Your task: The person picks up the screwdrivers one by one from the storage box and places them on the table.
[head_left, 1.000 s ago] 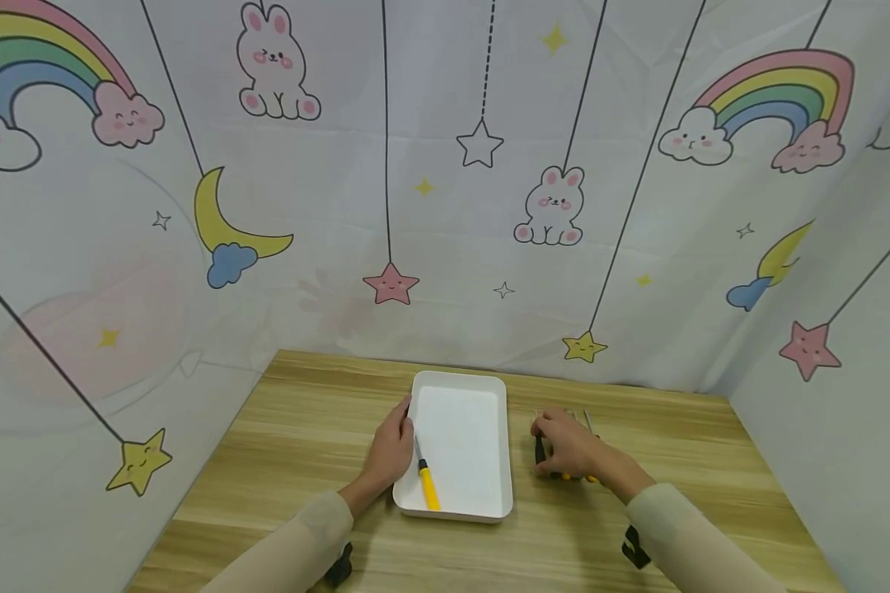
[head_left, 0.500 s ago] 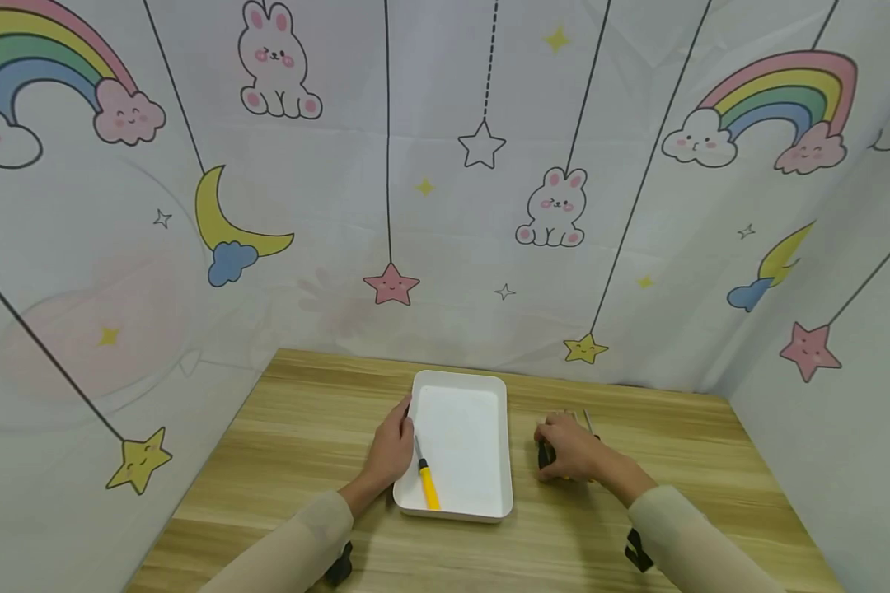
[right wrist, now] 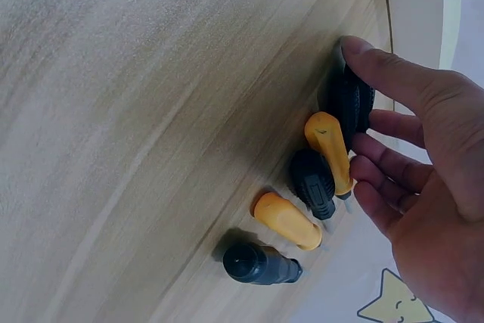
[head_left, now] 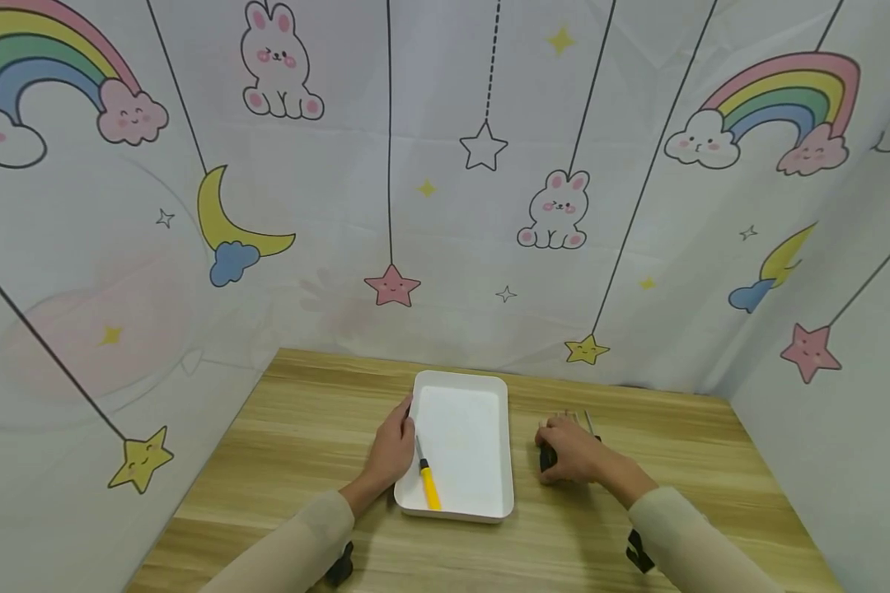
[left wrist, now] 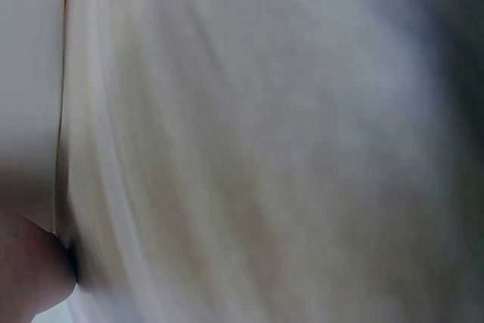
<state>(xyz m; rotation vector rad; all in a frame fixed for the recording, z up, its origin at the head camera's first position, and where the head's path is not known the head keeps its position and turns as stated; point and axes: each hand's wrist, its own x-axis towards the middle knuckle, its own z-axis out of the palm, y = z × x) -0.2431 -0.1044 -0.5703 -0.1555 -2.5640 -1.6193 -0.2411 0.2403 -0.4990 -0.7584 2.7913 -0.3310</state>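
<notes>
A shallow white tray [head_left: 463, 436] stands on the table, and a yellow-handled screwdriver [head_left: 428, 484] lies inside along its left side. My left hand [head_left: 391, 451] grips the tray's left wall; the left wrist view shows only a blurred piece of that hand [left wrist: 34, 270] beside the tray wall [left wrist: 30, 88]. To the right of the tray my right hand [head_left: 574, 449] holds a black-handled screwdriver [right wrist: 354, 100] between thumb and fingers. Against it lies a yellow handle [right wrist: 329, 149], then a black handle [right wrist: 312, 183], another yellow handle [right wrist: 287, 221] and a black one [right wrist: 261, 262].
Wood-grain table [head_left: 304, 412] surrounds the tray. A printed white curtain [head_left: 445, 206] closes off the back, and another side of it stands at the right. Metal shafts of the screwdrivers [head_left: 588, 422] point toward the curtain beyond my right hand.
My right hand has shifted slightly right and nearer to me, bringing the black handle with it and covering the yellow handles in the head view. The left hand and tray stay put.
</notes>
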